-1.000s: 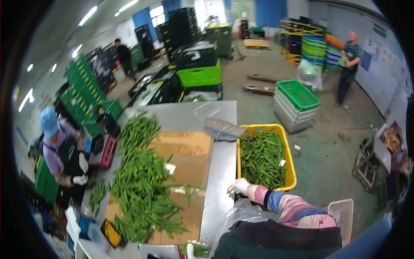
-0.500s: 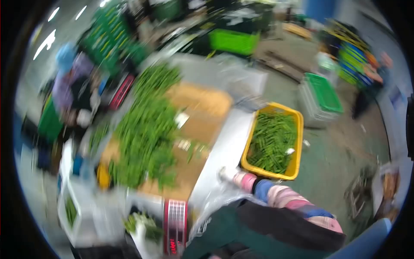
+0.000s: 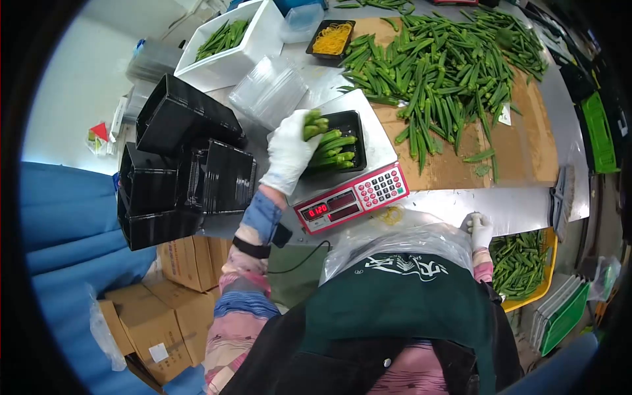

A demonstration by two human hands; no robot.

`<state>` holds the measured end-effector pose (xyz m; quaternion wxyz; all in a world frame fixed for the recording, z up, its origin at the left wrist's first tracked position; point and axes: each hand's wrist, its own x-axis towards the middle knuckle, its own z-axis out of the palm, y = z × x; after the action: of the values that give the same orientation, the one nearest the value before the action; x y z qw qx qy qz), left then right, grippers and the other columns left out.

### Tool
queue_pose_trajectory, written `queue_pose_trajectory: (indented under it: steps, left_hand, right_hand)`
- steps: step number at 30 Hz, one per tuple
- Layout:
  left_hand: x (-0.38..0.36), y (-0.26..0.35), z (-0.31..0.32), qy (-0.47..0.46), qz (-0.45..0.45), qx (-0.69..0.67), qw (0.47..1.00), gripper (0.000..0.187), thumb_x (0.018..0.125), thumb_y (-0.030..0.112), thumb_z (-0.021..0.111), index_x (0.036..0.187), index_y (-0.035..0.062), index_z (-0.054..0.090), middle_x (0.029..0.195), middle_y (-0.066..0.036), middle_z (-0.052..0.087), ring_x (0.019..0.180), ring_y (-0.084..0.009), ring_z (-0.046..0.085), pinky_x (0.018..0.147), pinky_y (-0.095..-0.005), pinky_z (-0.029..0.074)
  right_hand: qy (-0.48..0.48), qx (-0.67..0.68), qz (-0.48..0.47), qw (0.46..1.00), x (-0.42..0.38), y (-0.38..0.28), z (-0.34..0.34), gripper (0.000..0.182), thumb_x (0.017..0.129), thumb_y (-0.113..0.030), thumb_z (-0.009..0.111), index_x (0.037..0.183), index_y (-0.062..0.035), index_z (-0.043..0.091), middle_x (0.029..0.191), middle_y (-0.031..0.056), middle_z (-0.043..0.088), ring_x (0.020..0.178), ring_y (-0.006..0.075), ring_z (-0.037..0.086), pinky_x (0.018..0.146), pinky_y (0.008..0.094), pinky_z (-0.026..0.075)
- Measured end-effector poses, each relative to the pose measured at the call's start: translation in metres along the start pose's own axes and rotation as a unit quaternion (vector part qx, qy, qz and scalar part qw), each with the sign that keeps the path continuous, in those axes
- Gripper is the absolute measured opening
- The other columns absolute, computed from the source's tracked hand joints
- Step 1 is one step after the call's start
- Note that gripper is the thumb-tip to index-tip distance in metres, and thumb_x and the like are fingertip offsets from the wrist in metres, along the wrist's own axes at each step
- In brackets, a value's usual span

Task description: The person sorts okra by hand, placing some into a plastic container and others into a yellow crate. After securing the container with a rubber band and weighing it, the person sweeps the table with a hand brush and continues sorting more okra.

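My left hand, in a white glove, is closed round a few okra pods over the left side of a black tray. More okra lies in that tray, which sits on the white plate of a red scale whose display reads 0.120. My right hand, gloved too, rests at the table's front edge with its fingers curled; what they hold, if anything, is too small to tell. A large heap of okra covers the cardboard behind.
Stacked black trays stand at the left, near clear plastic lids. Behind them are a white foam box and a small tray of yellow rubber bands. A yellow crate of okra stands at the lower right.
The view has swung left and down onto the scale. My left hand, not seen before, now shows with okra in it. The coworker at the far left is out of view.
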<state>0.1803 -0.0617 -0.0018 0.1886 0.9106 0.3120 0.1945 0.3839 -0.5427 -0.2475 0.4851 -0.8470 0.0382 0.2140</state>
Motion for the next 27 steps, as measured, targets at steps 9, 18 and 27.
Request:
queue_pose_trajectory:
  steps: [9,18,27]
  left_hand:
    - [0.0,-0.027,-0.059,-0.171,0.09,-0.093,0.977,0.062,0.078,0.002,0.072,0.137,0.0063,0.054,0.135,-0.014,0.058,0.13,-0.0281,0.052,0.112,-0.0356,0.037]
    - [-0.042,-0.084,-0.095,-0.009,-0.087,-0.168,0.982,0.041,0.094,0.012,0.065,0.133,0.0038,0.058,0.13,-0.013,0.064,0.121,-0.0213,0.06,0.105,-0.0322,0.043]
    - [-0.072,-0.08,-0.091,-0.063,-0.177,-0.269,0.945,0.04,0.097,0.006,0.061,0.136,0.0022,0.055,0.132,-0.01,0.062,0.124,-0.0176,0.056,0.106,-0.0301,0.043]
  right_hand:
    - [0.009,0.01,0.01,1.0,-0.001,-0.004,-0.001,0.017,0.098,-0.019,0.061,0.092,-0.0051,0.07,0.068,0.0005,0.063,0.052,0.0054,0.049,0.05,0.022,0.041]
    - [0.005,-0.005,-0.001,1.0,0.008,0.005,-0.006,0.021,0.098,-0.02,0.059,0.097,-0.0017,0.069,0.068,0.0022,0.064,0.052,0.0072,0.051,0.05,0.023,0.042]
    - [0.002,0.006,0.034,0.999,0.009,-0.001,-0.005,0.018,0.097,-0.018,0.06,0.095,-0.0025,0.069,0.069,0.0035,0.065,0.053,0.0081,0.052,0.05,0.0229,0.043]
